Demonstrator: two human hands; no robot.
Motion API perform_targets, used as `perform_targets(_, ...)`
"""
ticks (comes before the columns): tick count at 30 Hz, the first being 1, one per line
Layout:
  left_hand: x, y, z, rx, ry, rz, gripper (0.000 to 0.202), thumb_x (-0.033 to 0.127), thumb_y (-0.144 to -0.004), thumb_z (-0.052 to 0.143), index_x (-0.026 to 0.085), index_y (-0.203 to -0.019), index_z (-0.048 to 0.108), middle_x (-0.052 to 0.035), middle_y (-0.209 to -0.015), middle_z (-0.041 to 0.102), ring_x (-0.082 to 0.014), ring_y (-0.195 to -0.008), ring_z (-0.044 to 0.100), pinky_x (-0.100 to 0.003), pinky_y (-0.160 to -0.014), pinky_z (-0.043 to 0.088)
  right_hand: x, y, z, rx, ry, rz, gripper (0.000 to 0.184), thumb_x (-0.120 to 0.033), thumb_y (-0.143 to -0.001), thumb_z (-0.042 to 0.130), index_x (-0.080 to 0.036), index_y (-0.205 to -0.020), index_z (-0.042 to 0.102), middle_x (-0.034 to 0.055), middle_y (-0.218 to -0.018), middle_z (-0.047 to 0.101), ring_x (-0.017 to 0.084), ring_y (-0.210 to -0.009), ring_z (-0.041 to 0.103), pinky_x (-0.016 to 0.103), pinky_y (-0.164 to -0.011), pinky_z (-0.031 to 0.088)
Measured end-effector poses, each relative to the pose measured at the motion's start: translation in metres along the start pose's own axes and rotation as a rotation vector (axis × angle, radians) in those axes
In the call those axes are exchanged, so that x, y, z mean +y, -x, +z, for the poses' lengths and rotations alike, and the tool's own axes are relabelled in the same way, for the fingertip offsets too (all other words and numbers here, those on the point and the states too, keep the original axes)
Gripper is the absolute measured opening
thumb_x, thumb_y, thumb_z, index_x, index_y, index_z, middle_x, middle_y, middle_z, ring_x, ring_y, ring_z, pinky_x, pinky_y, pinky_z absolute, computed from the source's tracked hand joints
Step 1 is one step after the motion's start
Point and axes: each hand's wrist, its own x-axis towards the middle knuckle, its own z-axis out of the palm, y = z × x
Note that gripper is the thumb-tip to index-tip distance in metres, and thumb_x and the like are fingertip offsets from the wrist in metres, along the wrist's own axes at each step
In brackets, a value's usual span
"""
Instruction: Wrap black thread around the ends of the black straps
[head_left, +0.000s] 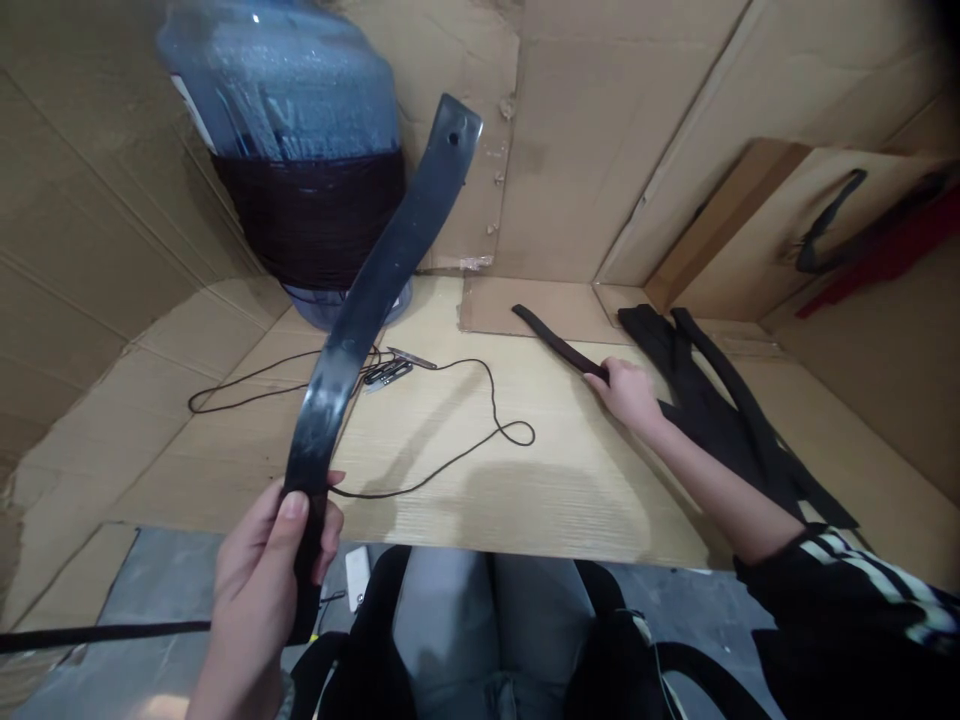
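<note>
Our left grip pinches the low end of a strap that looks light and bendy, and our right grip pinches a strip on the table.

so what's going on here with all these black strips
A person's left hand holds a long dark strap up over the wooden table, its holed end curving toward a water jug. The right hand grips the end of a second strap lying flat beside a pile of strips. A thin cord loops across the table.
</note>
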Motion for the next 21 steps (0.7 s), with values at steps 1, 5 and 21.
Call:
perform_targets(1,0.0,0.0,0.0,0.003,-0.004,0.001,0.032,0.05,-0.087,0.053,0.021,-0.097,0.059,0.0038,-0.053,0.049,-0.0068,-0.043,0.038,-0.017,-0.042,0.029,-0.001,0.001,0.001,0.003,0.006,0.004,0.033,-0.042,-0.092,0.05,-0.011,-0.097,0.059,0.0157,-0.092,0.063,0.028,-0.086,0.058,0.033,-0.073,0.038)
perform_targets(5,0.0,0.003,-0.004,0.013,-0.028,0.004,0.032,0.051,-0.088,0.051,0.021,-0.096,0.059,0.0034,-0.054,0.05,-0.0069,-0.043,0.037,-0.017,-0.042,0.029,-0.005,0.004,0.001,0.01,0.025,0.028,0.033,-0.042,-0.09,0.052,-0.011,-0.097,0.059,0.0162,-0.095,0.062,0.028,-0.089,0.057,0.033,-0.075,0.038)
perform_targets(21,0.004,0.007,-0.007,-0.025,-0.027,0.006,0.031,0.051,-0.087,0.052,0.022,-0.096,0.06,0.0032,-0.053,0.05,-0.0074,-0.043,0.038,-0.018,-0.042,0.03,-0.061,0.013,-0.014,0.028,-0.121,-0.123,0.038,-0.032,-0.09,0.047,-0.002,-0.112,0.055,0.0262,-0.11,0.056,0.036,-0.104,0.049,0.049,-0.086,0.038)
